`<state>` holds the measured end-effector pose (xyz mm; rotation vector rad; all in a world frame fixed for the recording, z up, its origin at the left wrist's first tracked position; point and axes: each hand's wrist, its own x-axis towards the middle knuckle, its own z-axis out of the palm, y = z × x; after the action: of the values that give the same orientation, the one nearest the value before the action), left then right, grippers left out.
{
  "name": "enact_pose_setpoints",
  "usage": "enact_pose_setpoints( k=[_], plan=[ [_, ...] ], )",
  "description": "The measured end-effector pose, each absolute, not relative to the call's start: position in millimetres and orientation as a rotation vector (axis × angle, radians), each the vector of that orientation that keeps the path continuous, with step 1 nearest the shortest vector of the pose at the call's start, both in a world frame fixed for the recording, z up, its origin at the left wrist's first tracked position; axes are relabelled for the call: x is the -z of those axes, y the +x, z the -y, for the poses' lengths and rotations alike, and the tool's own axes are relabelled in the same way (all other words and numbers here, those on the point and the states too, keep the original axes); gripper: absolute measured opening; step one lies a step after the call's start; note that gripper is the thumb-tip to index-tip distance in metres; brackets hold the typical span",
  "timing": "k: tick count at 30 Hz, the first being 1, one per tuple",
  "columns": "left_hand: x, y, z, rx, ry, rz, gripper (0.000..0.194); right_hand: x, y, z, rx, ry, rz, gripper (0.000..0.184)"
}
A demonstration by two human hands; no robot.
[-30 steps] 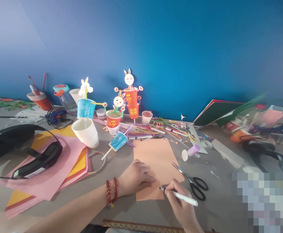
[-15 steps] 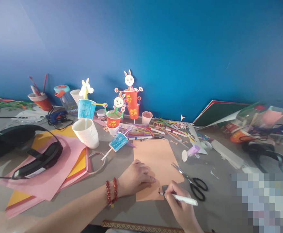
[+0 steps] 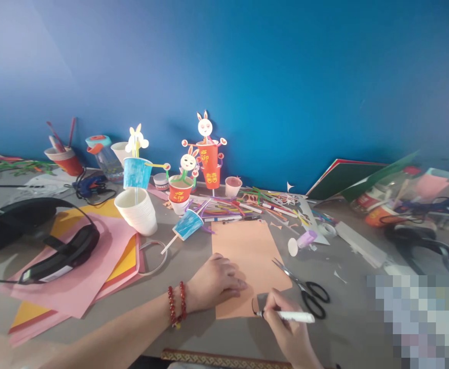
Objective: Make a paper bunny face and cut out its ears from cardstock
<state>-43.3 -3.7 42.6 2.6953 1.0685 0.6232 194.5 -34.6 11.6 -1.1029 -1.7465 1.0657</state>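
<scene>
A sheet of peach-coloured paper (image 3: 243, 246) lies flat in front of me, a piece cut out of its lower right corner. My left hand (image 3: 219, 282) rests on it palm down, fingers stretched out, red beads round the wrist. In my right hand (image 3: 282, 320) a white marker (image 3: 296, 316) is pinched, its dark tip near the paper's lower edge. A short curved black line (image 3: 252, 306) shows just left of the tip. Scissors (image 3: 305, 289) with black handles lie beside the paper, above my right hand, blades touching its right edge.
Rabbit-headed paper-cup figures (image 3: 210, 164) stand near the blue wall. A white cup stack (image 3: 138, 212), a small blue cup (image 3: 188, 224) and pink and yellow sheets (image 3: 105, 246) lie left. A black headset (image 3: 63, 251) rests on those sheets. Markers and coloured sticks (image 3: 263, 202) lie behind the paper.
The marker tip has moved slightly down and right, and the black line on the paper has grown longer. My left hand has stayed in place.
</scene>
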Motion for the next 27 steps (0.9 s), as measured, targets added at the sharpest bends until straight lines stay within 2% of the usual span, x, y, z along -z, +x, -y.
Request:
enact_pose_setpoints(
  k=[9, 27],
  plan=[
    [-42, -44, 3, -0.651, 2.664, -1.057, 0.028, -16, 191, 33, -0.93, -1.166, 1.607, 0.024],
    [-42, -44, 3, -0.627, 2.671, -1.067, 0.03, -19, 188, 30, -0.849, -1.156, 1.737, 0.024]
  ],
)
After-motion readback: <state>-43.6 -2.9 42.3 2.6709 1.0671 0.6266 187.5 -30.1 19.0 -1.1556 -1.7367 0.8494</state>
